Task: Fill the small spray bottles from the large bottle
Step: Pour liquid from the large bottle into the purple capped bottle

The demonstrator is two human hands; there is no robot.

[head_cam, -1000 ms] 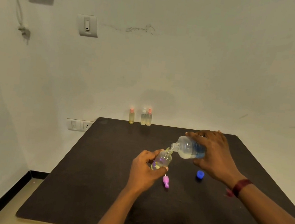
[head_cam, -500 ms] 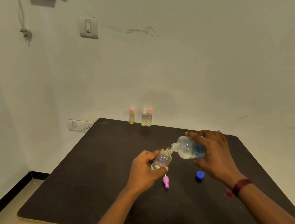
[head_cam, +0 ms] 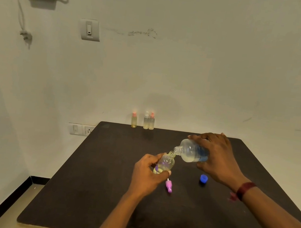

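Observation:
My left hand (head_cam: 146,174) grips a small clear spray bottle (head_cam: 165,164), uncapped and tilted, with a little yellowish liquid at its base. My right hand (head_cam: 216,159) holds the large clear bottle (head_cam: 191,150) with a blue label on its side, its open mouth touching the small bottle's neck. The small bottle's purple spray top (head_cam: 169,185) lies on the dark table (head_cam: 99,183) just below my left hand. The large bottle's blue cap (head_cam: 203,178) rests on the table under my right hand.
Three small spray bottles stand at the table's far edge against the wall: one pink-topped (head_cam: 134,119), one clear-topped (head_cam: 146,120), one pink-topped (head_cam: 151,121). A wall socket (head_cam: 81,129) sits left of the table.
Both hands and both bottles hold nearly the same pose; the camera view has shifted slightly downward.

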